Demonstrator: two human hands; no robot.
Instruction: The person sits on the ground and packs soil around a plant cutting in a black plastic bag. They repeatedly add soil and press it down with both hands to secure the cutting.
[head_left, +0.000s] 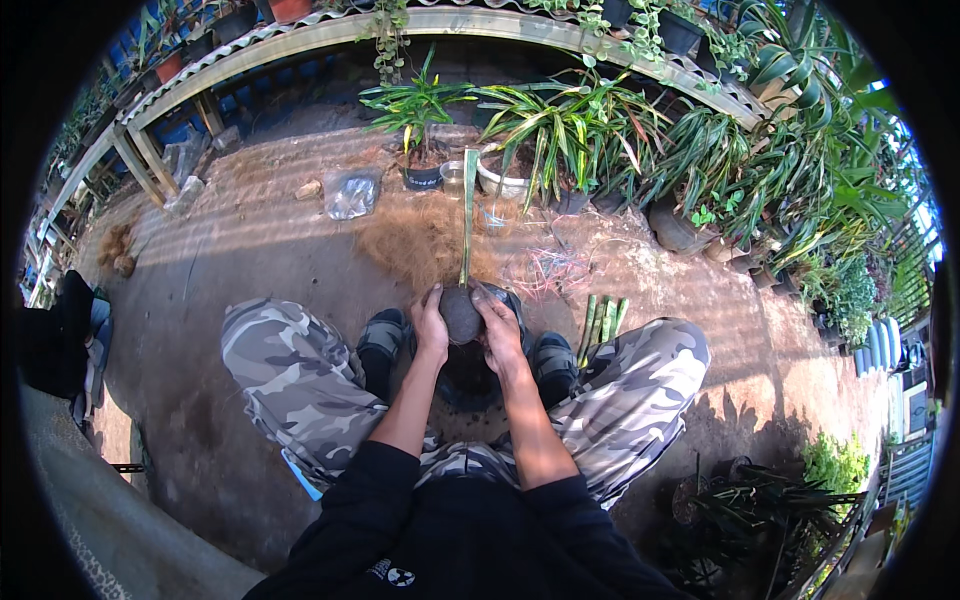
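Between my two hands is a dark, round ball of soil (461, 316), with a long green leaf cutting (469, 215) standing up out of its top. My left hand (430, 325) cups the ball's left side and my right hand (500, 325) presses on its right side, fingers curved round it. Directly below, between my feet, a black tub (468, 396) holds dark soil, partly hidden by my hands and forearms. Just beyond the ball lies a spread heap of brown fibre (415, 243). Several cut green leaf pieces (603, 322) lie near my right knee.
Tangled pink and white string (555, 272) lies right of the fibre. A clear plastic bag (351, 194) rests on the concrete floor. Potted plants (423, 178) line the far side and right, below a raised shelf (480, 22). A fibre clump (118, 248) lies far left.
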